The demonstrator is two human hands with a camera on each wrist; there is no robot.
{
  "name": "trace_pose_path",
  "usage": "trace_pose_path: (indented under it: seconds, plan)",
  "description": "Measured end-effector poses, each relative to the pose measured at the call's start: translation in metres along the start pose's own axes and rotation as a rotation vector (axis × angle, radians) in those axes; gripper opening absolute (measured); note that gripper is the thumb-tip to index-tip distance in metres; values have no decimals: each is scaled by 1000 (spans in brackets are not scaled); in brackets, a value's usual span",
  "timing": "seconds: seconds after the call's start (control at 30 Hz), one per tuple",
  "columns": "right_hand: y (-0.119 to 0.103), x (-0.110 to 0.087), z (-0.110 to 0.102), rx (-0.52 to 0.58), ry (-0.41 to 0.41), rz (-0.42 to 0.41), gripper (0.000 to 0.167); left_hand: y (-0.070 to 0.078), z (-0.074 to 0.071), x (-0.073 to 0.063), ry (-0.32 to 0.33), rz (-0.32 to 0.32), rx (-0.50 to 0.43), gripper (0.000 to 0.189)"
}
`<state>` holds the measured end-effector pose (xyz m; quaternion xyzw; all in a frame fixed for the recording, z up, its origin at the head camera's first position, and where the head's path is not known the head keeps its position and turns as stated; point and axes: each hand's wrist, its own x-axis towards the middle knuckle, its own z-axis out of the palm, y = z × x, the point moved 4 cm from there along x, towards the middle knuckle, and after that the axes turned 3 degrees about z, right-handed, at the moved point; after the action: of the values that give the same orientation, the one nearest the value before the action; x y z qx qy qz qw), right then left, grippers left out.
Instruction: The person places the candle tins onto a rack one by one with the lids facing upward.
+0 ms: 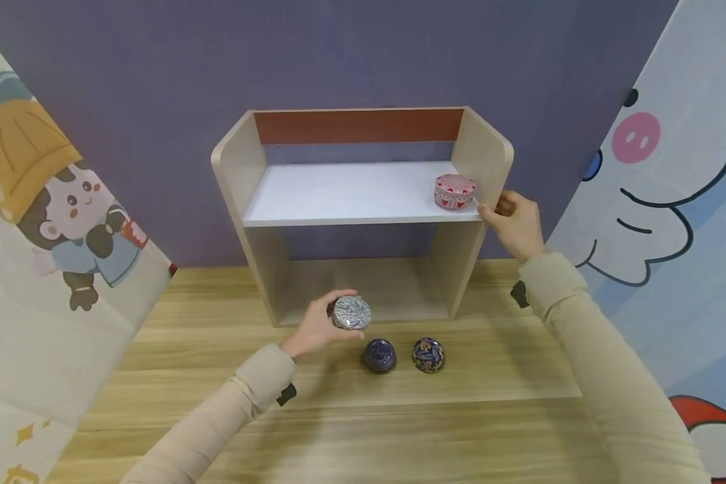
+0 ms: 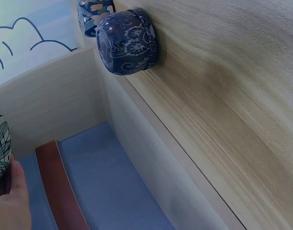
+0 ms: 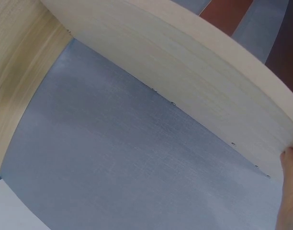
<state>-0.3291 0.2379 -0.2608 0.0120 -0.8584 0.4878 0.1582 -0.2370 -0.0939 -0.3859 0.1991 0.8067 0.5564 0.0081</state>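
A small round tin with a grey-and-white leafy lid is held in my left hand, thumb on one side and fingers on the other. It hangs in front of the shelf unit's lower compartment. In the left wrist view the tin's patterned side shows at the left edge. My right hand grips the front edge of the unit's right side panel, level with the white upper shelf. Close to that thumb, a pink tin with red hearts stands at the upper shelf's right end.
On the wooden table, a dark purple tin and a navy tin with orange flowers stand before the unit. A reddish-brown board spans the unit's back top. Cartoon-printed panels flank both sides.
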Motion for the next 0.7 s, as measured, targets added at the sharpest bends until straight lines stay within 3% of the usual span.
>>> trace_pose_path:
  seconds: [0.27, 0.7]
  plan:
    - [0, -2, -1, -12, -11, 20, 49, -2, 1, -2, -3, 5, -6, 75]
    - [1, -1, -1, -32, -17, 24, 50, -2, 1, -6, 20, -55, 27, 74]
